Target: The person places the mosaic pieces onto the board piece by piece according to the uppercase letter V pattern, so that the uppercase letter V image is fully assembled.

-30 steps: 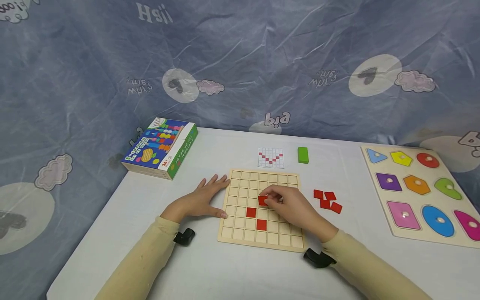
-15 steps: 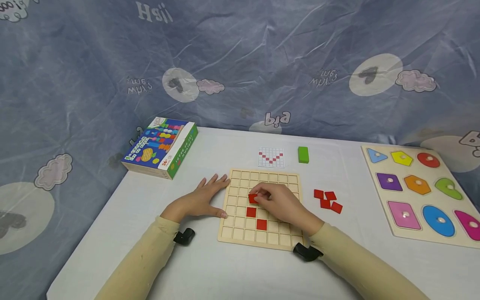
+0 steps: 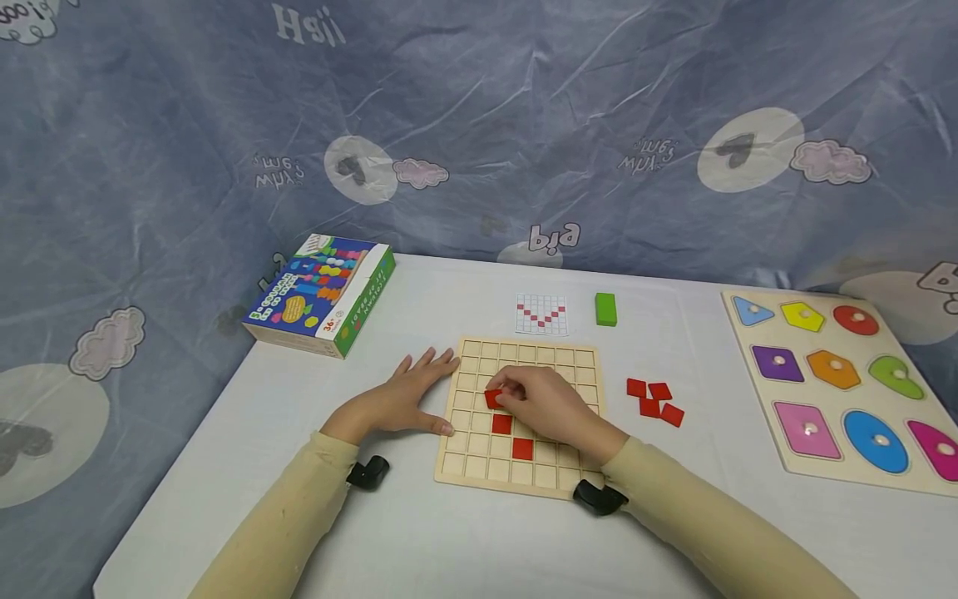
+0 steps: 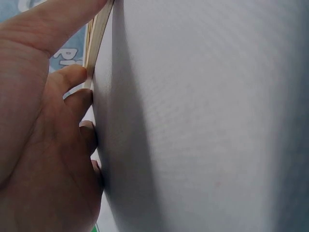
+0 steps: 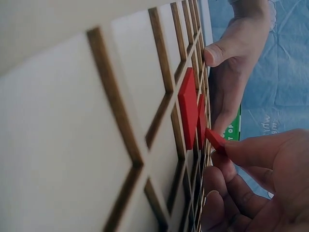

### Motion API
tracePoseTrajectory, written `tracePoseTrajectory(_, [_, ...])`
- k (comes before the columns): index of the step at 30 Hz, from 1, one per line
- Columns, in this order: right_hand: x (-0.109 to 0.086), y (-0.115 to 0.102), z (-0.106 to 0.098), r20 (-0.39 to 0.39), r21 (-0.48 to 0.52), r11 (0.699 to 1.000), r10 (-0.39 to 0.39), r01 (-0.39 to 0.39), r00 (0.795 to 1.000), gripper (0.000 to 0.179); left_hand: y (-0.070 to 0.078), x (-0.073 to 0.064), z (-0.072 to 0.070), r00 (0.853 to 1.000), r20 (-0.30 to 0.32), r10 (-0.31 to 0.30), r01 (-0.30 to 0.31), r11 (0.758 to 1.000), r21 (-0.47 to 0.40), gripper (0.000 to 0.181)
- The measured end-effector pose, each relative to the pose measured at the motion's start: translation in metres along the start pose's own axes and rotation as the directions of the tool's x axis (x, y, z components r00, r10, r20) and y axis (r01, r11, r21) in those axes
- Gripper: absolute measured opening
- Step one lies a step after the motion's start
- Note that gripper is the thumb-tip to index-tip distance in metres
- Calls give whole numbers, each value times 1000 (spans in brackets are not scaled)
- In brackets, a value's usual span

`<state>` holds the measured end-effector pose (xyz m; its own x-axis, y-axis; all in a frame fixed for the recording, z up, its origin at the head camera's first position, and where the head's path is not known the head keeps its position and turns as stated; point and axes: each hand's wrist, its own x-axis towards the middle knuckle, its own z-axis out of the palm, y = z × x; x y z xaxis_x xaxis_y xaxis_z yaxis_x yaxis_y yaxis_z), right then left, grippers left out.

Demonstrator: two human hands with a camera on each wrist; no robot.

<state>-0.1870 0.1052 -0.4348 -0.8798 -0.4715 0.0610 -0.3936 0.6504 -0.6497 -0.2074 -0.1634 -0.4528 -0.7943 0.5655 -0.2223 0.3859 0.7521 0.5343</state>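
A wooden grid board (image 3: pixel 479 467) lies flat on the white table. My right hand (image 3: pixel 550 405) pinches a red square tile (image 3: pixel 493 399) between thumb and fingers, tilted close over a cell left of the board's middle. In the right wrist view the pinched tile (image 5: pixel 216 140) has an edge at the grid. Two more red tiles sit in cells below it, one at the upper left (image 3: pixel 501 424) and one at the lower right (image 3: pixel 522 449). My left hand (image 3: pixel 400 395) lies with spread fingers, thumb and fingertips touching the board's left edge (image 4: pixel 99 36).
Several loose red tiles (image 3: pixel 649 408) lie right of the board. Behind it are a pattern card (image 3: pixel 541 314) with a red V and a green block (image 3: pixel 605 309). A toy box (image 3: pixel 322 295) stands back left, a shape puzzle board (image 3: pixel 841 387) at the right.
My right hand has moved left across the board with the pinched tile, which is now above the column of the upper-left placed tile. The left hand has stayed still.
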Motion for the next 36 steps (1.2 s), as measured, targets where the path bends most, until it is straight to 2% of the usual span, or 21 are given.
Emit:
tracePoseTrajectory(19, [9, -3, 7, 28, 4, 1000, -6, 6, 1000, 11, -1, -1, 0, 1000, 2, 19, -19, 1000, 3, 111])
tracePoseTrajectory(30, [14, -6, 11, 19, -21, 1000, -4, 5, 1000, 12, -1, -1, 0, 1000, 5, 20, -21, 1000, 4, 111])
tracePoseTrajectory(36, [14, -6, 11, 39, -47, 999, -6, 8, 999, 12, 0, -1, -1, 1000, 5, 26, -26, 1000, 2, 111])
